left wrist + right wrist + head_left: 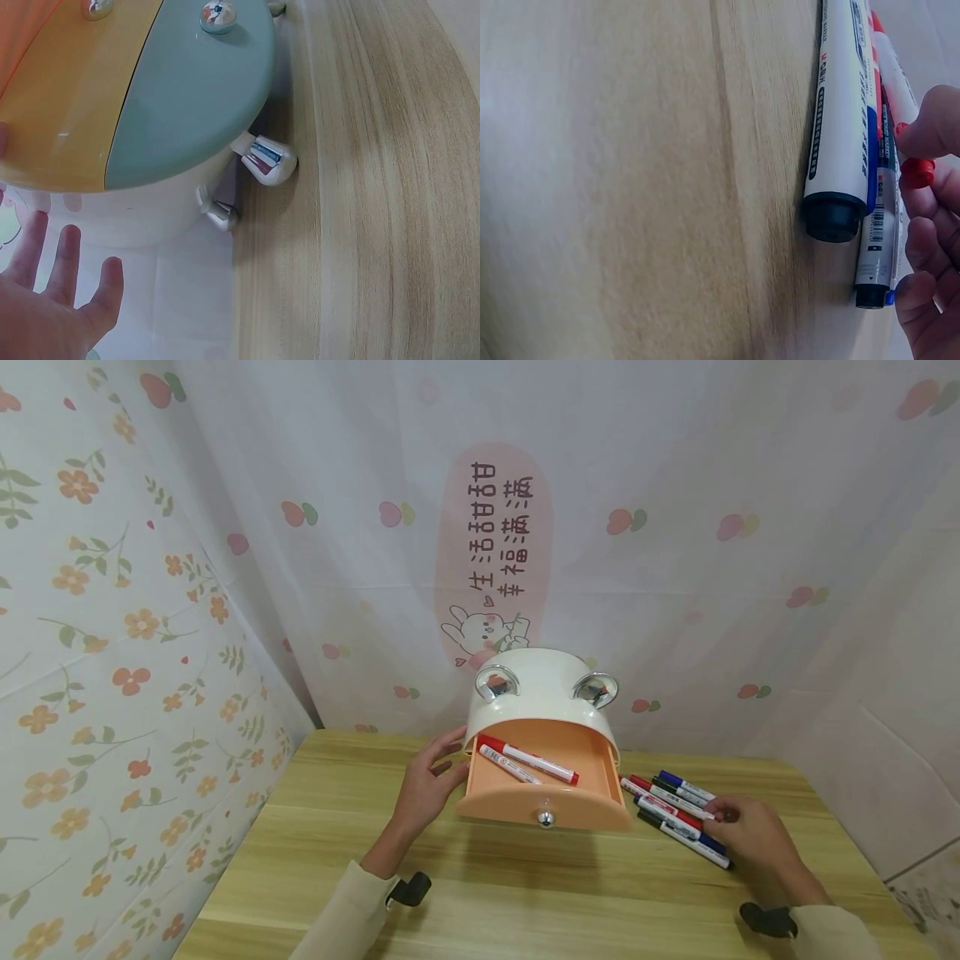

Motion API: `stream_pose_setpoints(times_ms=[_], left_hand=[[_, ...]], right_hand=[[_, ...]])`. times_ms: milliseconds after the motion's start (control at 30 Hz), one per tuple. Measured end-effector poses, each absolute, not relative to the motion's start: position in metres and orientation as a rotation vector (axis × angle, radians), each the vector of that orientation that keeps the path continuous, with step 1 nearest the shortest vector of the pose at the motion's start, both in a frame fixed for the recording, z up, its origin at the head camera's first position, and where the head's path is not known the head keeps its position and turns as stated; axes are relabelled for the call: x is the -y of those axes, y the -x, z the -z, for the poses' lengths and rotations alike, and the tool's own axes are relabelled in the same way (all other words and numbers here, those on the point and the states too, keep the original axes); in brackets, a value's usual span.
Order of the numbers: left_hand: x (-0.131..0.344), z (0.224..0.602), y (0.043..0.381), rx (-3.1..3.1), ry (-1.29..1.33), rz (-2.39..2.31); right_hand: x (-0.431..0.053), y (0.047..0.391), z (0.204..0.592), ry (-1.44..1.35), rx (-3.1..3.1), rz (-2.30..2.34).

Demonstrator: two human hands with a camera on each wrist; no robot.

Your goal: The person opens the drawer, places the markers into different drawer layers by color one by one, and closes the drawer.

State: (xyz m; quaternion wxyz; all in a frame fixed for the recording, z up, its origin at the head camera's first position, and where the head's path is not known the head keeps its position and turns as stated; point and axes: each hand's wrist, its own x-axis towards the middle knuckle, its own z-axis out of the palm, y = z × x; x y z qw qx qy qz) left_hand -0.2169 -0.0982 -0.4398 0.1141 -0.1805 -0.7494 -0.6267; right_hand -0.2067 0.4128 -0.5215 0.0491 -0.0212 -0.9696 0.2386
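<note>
The left hand [422, 789] is held beside the white cabinet [536, 697], its fingers spread apart and nothing gripped; whether the cabinet is touched cannot be told. By the right hand [753, 839], lowered at the marker group [678, 835] right of the cabinet, the red end of a marker [917, 174] is pinched between thumb and fingers. In the pulled-out orange drawer [510, 805], two markers [543, 765] are contained. The wooden table [300, 860] is surrounded by printed cloth [360, 443], flowered at left.
</note>
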Motion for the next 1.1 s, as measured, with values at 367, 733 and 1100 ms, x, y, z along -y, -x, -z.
stream_pose_setpoints(times_ms=[367,733,1100], left_hand=[[0.098,0.453,0.227,2.215,0.512,1.830],[0.102,0.471,0.238,2.204,0.515,1.818],[0.104,0.471,0.237,2.229,0.512,1.802]], right_hand=[[-0.409,0.201,0.517,0.089,2.927,-0.783],[-0.406,0.199,0.510,0.123,2.939,-0.856],[-0.405,0.199,0.507,0.031,2.878,-0.774]])
